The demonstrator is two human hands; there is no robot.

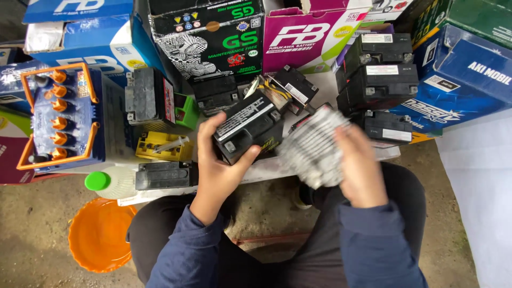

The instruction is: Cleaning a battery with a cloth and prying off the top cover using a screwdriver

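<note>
My left hand [216,165] grips a small black battery [250,128] with a white label on its top, holding it tilted above a low white board [266,169]. My right hand [357,165] holds a grey-white cloth [312,146], blurred, right beside the battery's right side. Both arms wear dark blue sleeves, and my knees in dark trousers are below.
Several black batteries [381,80] are stacked at the right, others [149,98] at the left. A blue battery with orange caps [64,117] sits far left. Cardboard boxes [208,37] line the back. An orange bowl [98,234] and a green-capped bottle [109,182] lie lower left.
</note>
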